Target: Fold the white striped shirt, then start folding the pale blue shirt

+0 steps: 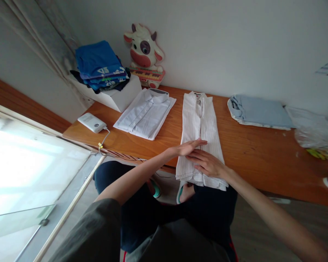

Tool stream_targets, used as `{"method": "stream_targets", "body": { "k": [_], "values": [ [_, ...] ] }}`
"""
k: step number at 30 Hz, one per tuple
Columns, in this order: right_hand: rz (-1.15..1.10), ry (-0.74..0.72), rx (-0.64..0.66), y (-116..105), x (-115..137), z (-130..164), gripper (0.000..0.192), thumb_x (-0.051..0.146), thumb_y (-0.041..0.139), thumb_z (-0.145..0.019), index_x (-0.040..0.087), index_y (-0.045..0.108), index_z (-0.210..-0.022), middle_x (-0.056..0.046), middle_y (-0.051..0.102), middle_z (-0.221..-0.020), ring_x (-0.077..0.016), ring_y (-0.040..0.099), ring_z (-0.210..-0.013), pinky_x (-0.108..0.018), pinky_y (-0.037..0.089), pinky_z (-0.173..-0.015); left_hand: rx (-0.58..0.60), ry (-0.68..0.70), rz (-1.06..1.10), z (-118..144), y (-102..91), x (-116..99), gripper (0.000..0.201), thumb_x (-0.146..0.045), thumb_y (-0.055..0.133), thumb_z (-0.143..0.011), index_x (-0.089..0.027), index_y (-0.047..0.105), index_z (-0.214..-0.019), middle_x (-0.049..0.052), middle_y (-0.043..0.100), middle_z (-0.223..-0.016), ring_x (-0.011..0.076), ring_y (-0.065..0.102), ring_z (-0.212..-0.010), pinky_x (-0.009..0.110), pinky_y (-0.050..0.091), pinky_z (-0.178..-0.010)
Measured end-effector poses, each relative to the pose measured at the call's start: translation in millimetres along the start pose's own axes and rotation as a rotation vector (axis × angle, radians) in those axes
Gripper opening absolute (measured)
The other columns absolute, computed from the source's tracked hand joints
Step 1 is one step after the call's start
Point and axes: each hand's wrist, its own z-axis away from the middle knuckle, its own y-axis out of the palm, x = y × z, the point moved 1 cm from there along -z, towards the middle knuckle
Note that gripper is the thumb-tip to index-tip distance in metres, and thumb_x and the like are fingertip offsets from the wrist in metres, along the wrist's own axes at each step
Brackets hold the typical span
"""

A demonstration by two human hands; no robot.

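Striped shirt (pixel 199 127), white with fine vertical lines, folded into a long narrow panel and laid flat on the wooden desk (pixel 257 153), collar toward the wall and hem hanging just over the near edge. Both hands rest on its lower half: the left hand (pixel 190 147) lies flat with fingers extended and together, the right hand (pixel 206 163) just beside it, palm down with fingers spread; neither grips the cloth, both press it. The fabric appears light, thin and soft, likely to slip out of its fold unless supported; the hem edge and the folded sides look like the natural places to take hold. Left of the shirt, apart from it, lies a folded white shirt (pixel 146 112). Farther left are a white power bank (pixel 92 122) with its cable and a white box (pixel 117 95) bearing a stack of blue garments (pixel 100 65). A cow-shaped toy keyboard (pixel 145 54) stands against the wall. To the right lies a folded light-blue shirt (pixel 259 111).
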Motion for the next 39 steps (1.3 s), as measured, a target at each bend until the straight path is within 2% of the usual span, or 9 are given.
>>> {"method": "stream_targets", "body": {
  "k": [8,13,19,23,27,29,33,36,39],
  "values": [
    [-0.040,0.008,0.232,4,20,12,0.091,0.053,0.064,-0.102,0.024,0.016,-0.174,-0.009,0.024,-0.179,-0.0330,0.025,-0.165,-0.059,0.020,-0.137,0.031,-0.070,-0.143,4,4.6,-12,0.075,-0.057,0.006,-0.112,-0.017,0.045,-0.162,0.007,0.048,-0.170,0.0218,0.032,-0.163,0.041,0.015,-0.137],
    [-0.096,0.026,0.226,7,41,24,0.106,0.065,0.072,-0.094,0.027,0.015,-0.175,-0.007,0.019,-0.180,-0.0338,0.024,-0.165,-0.057,0.017,-0.138,-0.029,0.082,-0.246,4,15.5,-2,0.066,-0.045,0.010,-0.114,-0.012,0.046,-0.159,0.010,0.052,-0.166,0.0163,0.040,-0.159,0.035,0.016,-0.136],
    [-0.132,0.014,0.197,6,75,40,0.110,0.066,0.075,-0.091,0.025,0.017,-0.175,-0.009,0.023,-0.179,-0.0335,0.025,-0.165,-0.055,0.022,-0.137,-0.120,0.189,-0.302,9,23.3,2,0.055,-0.040,0.025,-0.115,-0.016,0.046,-0.160,0.010,0.051,-0.167,0.0191,0.036,-0.162,0.042,0.019,-0.137],
    [-0.122,0.009,0.091,-5,84,69,0.094,0.051,0.074,-0.096,0.025,0.026,-0.173,-0.009,0.035,-0.175,-0.0323,0.033,-0.162,-0.053,0.034,-0.133,-0.289,0.268,-0.169,29,12.9,3,0.045,-0.032,0.033,-0.114,-0.019,0.058,-0.149,0.012,0.065,-0.153,0.0212,0.055,-0.149,0.042,0.043,-0.125],
    [-0.030,0.189,-0.189,-22,64,124,0.072,0.019,0.056,-0.102,0.028,0.035,-0.170,-0.007,0.047,-0.169,-0.0325,0.042,-0.158,-0.057,0.044,-0.128,-0.354,0.254,-0.279,82,-3.5,11,0.045,-0.012,0.038,-0.105,-0.021,0.064,-0.141,0.011,0.072,-0.140,0.0235,0.066,-0.135,0.045,0.054,-0.114],
    [0.032,0.285,-0.220,-25,51,149,0.076,0.008,0.049,-0.099,0.030,0.034,-0.170,-0.006,0.047,-0.169,-0.0314,0.043,-0.157,-0.056,0.044,-0.128,-0.301,0.275,-0.372,113,-8.3,14,0.055,-0.004,0.039,-0.098,-0.022,0.062,-0.144,0.010,0.069,-0.146,0.0239,0.060,-0.143,0.048,0.050,-0.120],
    [0.151,0.309,-0.031,-16,36,174,0.089,0.002,0.053,-0.093,0.030,0.026,-0.173,-0.005,0.039,-0.174,-0.0318,0.037,-0.160,-0.058,0.037,-0.133,-0.138,0.282,-0.542,154,-3.3,9,0.071,-0.009,0.056,-0.089,-0.022,0.050,-0.158,0.010,0.051,-0.167,0.0276,0.038,-0.161,0.055,0.029,-0.134],
    [0.220,0.265,-0.001,-6,31,173,0.091,0.003,0.058,-0.093,0.031,0.026,-0.173,-0.004,0.038,-0.174,-0.0321,0.035,-0.161,-0.059,0.035,-0.133,-0.059,0.226,-0.670,153,13.7,-1,0.087,-0.018,0.068,-0.087,-0.022,0.034,-0.168,0.009,0.028,-0.179,0.0287,0.017,-0.168,0.053,0.018,-0.138],
    [0.235,0.228,-0.057,0,28,164,0.089,-0.001,0.054,-0.093,0.032,0.029,-0.172,-0.004,0.039,-0.174,-0.0315,0.032,-0.162,-0.058,0.037,-0.133,-0.028,0.219,-0.792,138,34.8,-6,0.088,-0.015,0.064,-0.093,-0.024,0.025,-0.171,0.006,0.021,-0.181,0.0248,0.007,-0.169,0.049,0.013,-0.139]
  ]
}}
